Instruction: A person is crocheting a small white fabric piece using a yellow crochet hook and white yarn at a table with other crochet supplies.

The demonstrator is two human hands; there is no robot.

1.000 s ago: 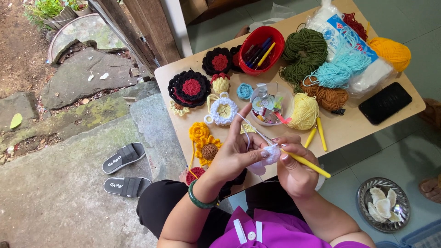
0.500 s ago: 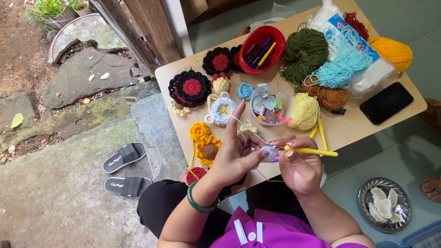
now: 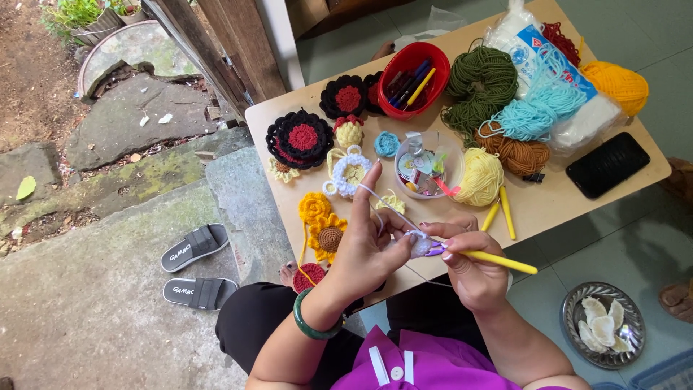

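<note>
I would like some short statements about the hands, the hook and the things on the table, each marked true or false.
1. The right hand holds a yellow crochet hook. True.
2. The left hand pinches a small pale crochet piece, with yarn over its raised forefinger. True.
3. The red bowl is full of yarn balls. False: it holds pens and hooks.
4. The black phone lies on the floor. False: it lies on the table, near the right edge.
5. A green bangle is on the left wrist. True.
</note>
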